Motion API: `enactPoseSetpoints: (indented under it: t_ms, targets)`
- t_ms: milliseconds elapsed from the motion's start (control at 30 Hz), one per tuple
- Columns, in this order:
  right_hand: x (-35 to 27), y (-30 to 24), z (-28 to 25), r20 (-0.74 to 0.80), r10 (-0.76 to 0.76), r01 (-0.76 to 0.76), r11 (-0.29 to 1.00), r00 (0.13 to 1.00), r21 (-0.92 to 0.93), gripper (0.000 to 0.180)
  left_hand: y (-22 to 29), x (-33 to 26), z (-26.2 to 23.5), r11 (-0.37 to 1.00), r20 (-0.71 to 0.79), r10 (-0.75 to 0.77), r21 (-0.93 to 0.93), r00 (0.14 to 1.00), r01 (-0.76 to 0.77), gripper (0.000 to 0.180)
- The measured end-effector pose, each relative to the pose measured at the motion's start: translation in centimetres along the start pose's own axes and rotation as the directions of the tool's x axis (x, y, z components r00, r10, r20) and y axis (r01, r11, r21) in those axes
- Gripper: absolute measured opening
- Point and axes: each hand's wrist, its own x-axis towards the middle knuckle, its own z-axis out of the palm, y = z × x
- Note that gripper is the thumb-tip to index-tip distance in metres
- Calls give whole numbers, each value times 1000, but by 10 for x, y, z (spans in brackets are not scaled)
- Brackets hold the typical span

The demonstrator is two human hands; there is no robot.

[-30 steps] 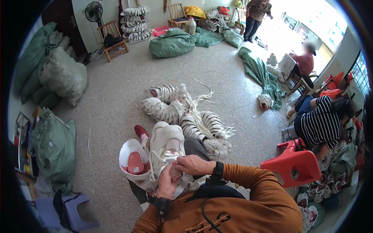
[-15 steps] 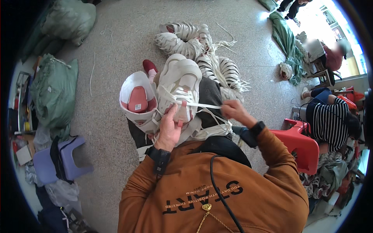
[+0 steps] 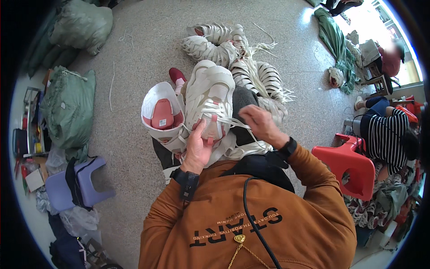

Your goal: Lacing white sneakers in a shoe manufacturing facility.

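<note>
My left hand grips the heel end of a white sneaker with pink tabs, its toe pointing away from me. Another white sneaker lies against its left side. White shoelaces run from the sneaker's eyelets to the right, hanging slack. My right hand is just right of the sneaker, fingers curled; what they hold, if anything, is hidden. At the left, touching the sneakers, stands a white cup-shaped piece with a pink pad inside.
Bundles of white strappy shoe pieces lie on the floor ahead. A purple stool and a green sack stand at left. At right are a red stool and a person in a striped top.
My right hand has come left toward the sneaker, and the lace that was stretched taut has gone slack. My left hand keeps its grip on the sneaker.
</note>
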Motion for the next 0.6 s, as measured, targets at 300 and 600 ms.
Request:
enactPoseSetpoints:
  t_ms: [300, 600]
  targets:
    - [47, -10, 30, 45, -7, 3, 997, 999, 73, 10, 1, -3, -5, 995, -37, -23, 92, 999, 26, 44]
    - [81, -2, 23, 310, -40, 32, 999, 950, 32, 11, 1, -7, -10, 985, -35, 6, 172, 999, 0, 40]
